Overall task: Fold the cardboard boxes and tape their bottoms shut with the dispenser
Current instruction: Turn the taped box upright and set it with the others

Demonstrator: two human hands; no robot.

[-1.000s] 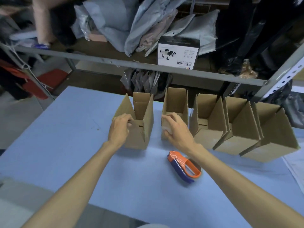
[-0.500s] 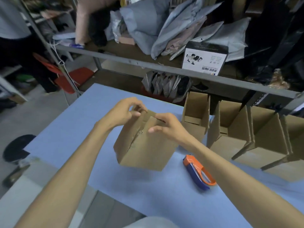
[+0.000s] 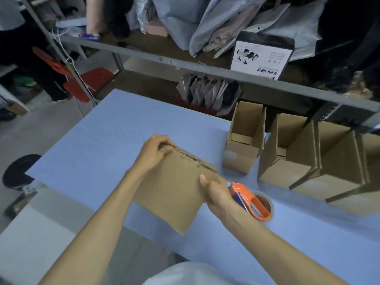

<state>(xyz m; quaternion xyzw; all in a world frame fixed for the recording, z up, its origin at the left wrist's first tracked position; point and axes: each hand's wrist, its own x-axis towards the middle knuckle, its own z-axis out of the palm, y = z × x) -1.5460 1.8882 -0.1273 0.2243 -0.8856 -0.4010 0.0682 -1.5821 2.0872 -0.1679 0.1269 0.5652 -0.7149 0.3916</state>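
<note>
A brown cardboard box [image 3: 174, 188] is tilted above the blue table [image 3: 98, 153], its broad side facing me and its flap seam along the top edge. My left hand [image 3: 155, 151] grips the box's upper left corner at the seam. My right hand [image 3: 216, 192] holds its right edge, thumb on the near face. The orange and blue tape dispenser [image 3: 249, 200] lies on the table just right of my right hand, not held. Three folded boxes stand open at the right: one [image 3: 244, 140], a second [image 3: 287, 153] and a third [image 3: 339, 161].
A grey metal shelf rail [image 3: 205, 67] crosses behind the table, with grey mailer bags and a white printed carton [image 3: 261, 56] on it. A red chair [image 3: 86, 81] and a person's legs stand at the far left. A black stool [image 3: 18, 171] sits left of the table.
I lifted the leftmost box from the row and brought it toward me, tipping it over. My right hand slid from the top flaps to the box's right edge. The camera swung left.
</note>
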